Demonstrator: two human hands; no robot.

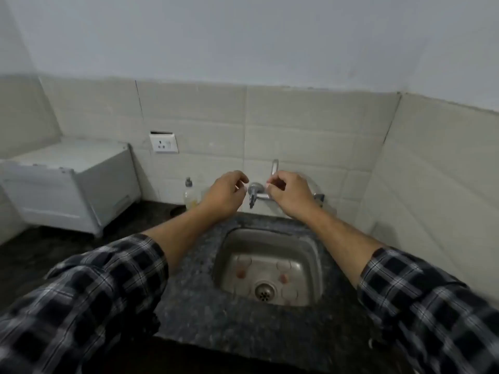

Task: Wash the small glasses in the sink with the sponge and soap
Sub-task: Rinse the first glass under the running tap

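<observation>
Nearest to me, my checked sleeves (94, 292) are pushed up off both forearms. Below and between them is the steel sink (318, 255), set into the table. The small glasses (283, 265) lie in its basin. They are clear and hard to make out, some with a reddish spot, gathered around the drain (263, 291); I cannot count them for sure.

The table (194, 306) is dark speckled stone and runs off to the left, where a white box-like unit (67, 179) stands on it against the wall. At the back edge, left of the tap, stands a clear soap bottle (190, 195) with a little yellowish liquid at the bottom. Pale tiles cover the lower wall, with a white socket (164, 143) set in them and plain painted wall above.

Both arms reach forward over the sink, hands raised on either side of the tap (255, 190). My left hand (225, 193) hovers just left of it, fingers (239, 178) loosely curled with nothing in them. My right hand (290, 191) is at the tap's right side, its fingers (272, 182) drawn together by the spout; I cannot tell whether they grip anything.
</observation>
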